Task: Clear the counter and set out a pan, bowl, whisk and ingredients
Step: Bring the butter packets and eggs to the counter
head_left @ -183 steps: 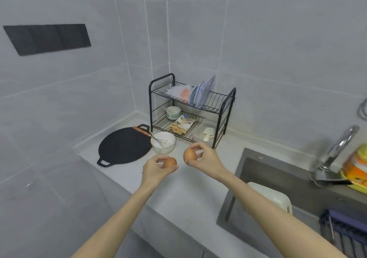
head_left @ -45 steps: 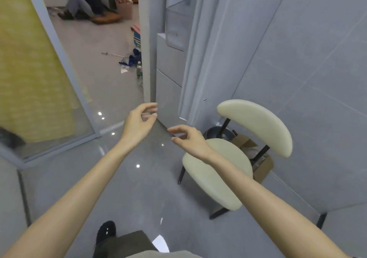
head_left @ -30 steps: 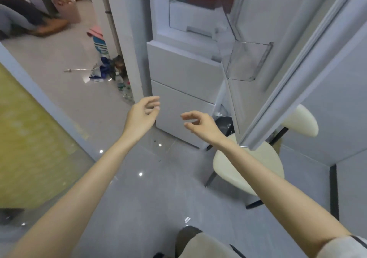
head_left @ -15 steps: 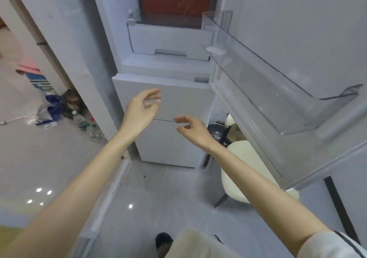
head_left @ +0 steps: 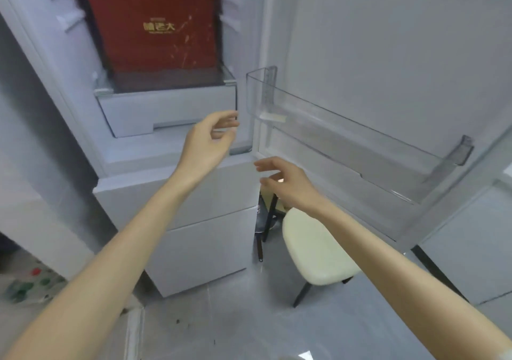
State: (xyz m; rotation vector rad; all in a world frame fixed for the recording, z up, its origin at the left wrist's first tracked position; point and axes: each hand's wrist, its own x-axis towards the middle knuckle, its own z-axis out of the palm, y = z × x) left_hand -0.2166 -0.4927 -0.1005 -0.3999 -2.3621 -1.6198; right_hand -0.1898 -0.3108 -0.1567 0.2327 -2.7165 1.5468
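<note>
Fingers (head_left: pixel 227 118) of left hand (head_left: pixel 206 142) loosely curled, thumb close to fingertips, nothing held. It hangs in front of the open fridge (head_left: pixel 171 182), just beside the white drawer (head_left: pixel 166 110). Right hand (head_left: pixel 286 183) sits lower, by the hinge edge of the fridge door (head_left: pixel 388 49). Its fingers are relaxed & slightly spread, also empty, touching nothing afaict.

Head view (only one): a red box (head_left: pixel 155 27) sits on the shelf above the white drawer. A clear door bin (head_left: pixel 360 149) looks bare. Two lower fridge drawers are closed. A cream chair (head_left: pixel 313 248) stands under the open door, w/ a dark long-handled thing behind its legs that I can't ID.

Task things: pan, bowl, whisk & counter not in view. No ingredients recognisable as such inside the fridge.

Step, prob.: fetching ingredients from the fridge. Next move calls for a reach into the compartment, or a pull on the white drawer at its front recess. Both hands are free, so either could do it, and the door is wide enough.

Writing: gold characters on the red box, smaller line beneath. Too blurred to read. No other labels seen.
</note>
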